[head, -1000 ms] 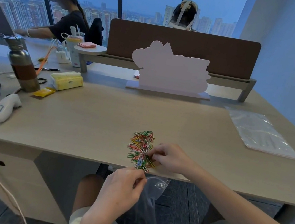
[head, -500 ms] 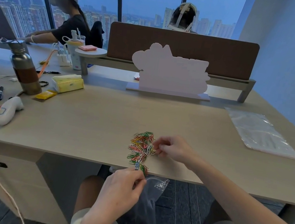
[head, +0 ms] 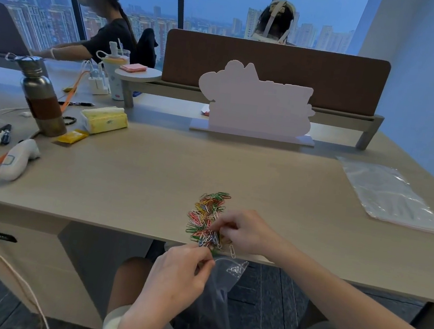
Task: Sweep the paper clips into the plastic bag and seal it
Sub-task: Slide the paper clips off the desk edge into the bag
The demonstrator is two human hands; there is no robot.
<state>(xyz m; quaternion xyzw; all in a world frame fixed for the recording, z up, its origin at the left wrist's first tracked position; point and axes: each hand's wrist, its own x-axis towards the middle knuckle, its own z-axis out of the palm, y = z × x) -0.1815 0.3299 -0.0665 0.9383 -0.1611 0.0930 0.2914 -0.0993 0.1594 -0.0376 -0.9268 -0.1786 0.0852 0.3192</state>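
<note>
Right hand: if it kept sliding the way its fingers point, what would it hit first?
The right hand points left, so the paper clips come first; its fingertips already seem to touch them.

On the beige wooden desk (head: 154,173) stood a steel water bottle with a brown sleeve (head: 42,99) at the left. Beside it lay a yellow tissue pack (head: 104,122), a small yellow sachet (head: 71,136) and a white handheld controller (head: 17,159). A white cloud-shaped board (head: 255,106) stood upright before the brown fabric partition (head: 276,70).
</note>
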